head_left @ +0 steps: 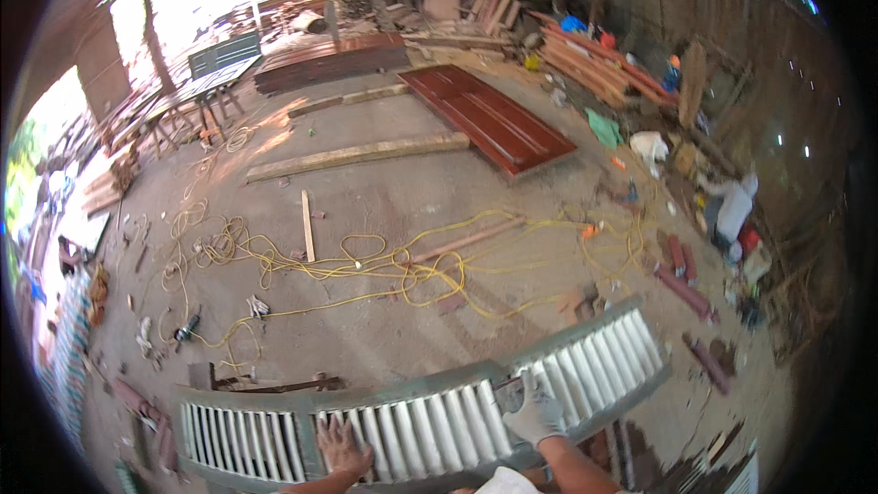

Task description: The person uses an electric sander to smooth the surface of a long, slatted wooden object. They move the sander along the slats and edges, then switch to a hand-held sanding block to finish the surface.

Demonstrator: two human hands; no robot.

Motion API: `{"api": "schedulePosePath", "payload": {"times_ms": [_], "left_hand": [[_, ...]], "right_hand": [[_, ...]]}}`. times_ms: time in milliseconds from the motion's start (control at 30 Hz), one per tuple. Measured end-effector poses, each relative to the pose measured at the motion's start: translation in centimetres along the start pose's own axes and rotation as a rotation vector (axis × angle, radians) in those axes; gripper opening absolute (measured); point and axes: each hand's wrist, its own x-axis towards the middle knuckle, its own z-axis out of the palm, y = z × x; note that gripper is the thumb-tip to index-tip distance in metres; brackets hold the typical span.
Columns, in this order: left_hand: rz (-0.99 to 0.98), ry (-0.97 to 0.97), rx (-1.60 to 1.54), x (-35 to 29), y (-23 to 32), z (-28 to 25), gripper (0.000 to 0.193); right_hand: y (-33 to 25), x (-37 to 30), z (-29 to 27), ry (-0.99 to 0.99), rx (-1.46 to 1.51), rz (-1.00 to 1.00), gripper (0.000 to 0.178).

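A long grey-green louvered shutter (396, 395) with pale slats lies across the near side, just in front of me. My left hand (340, 446) is bare and rests on it with fingers spread, over the crosspiece between two slatted sections. Farther right, my right hand (533, 413) wears a whitish glove and presses on another crosspiece. Its fingers are bent around a small dark piece (508, 393), whose kind I cannot make out.
A tangled yellow cord (448, 285) sprawls across the floor beyond the shutter. Farther off are a red-brown panelled door (494, 119) and a long timber (357, 157). Dark reddish rolls (686, 295) lie to the right, and a pair of gloves (258, 307) to the left.
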Motion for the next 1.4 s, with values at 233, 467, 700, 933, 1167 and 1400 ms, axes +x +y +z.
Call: {"api": "schedulePosePath", "payload": {"times_ms": [233,467,700,933,1167,1400], "left_hand": [[0.039,-0.016,-0.101,1.1,0.4,0.5,0.096],[0.056,0.039,0.078,0.8,0.5,-0.7,0.093],[0.011,0.013,0.014,1.0,2.1,-1.4,0.089],[0.040,0.056,0.014,0.9,1.6,-1.2,0.085],[0.077,0.123,0.046,1.0,1.1,-0.6,0.081],[0.012,0.086,0.066,1.1,2.0,-1.7,0.083]], "right_hand": [[-2.0,8.0,0.9,0.265,0.025,-0.064,0.091],[-4.1,5.1,-3.1,-0.068,-0.024,0.048,0.078],[-1.1,-2.9,-0.8,0.026,-0.037,0.104,0.059],[-2.7,2.3,-0.2,0.088,0.004,0.090,0.046],[-7.2,9.8,-2.6,0.098,-0.041,0.078,0.064],[-2.3,6.9,-1.4,0.035,0.243,-0.004,0.100]]}}
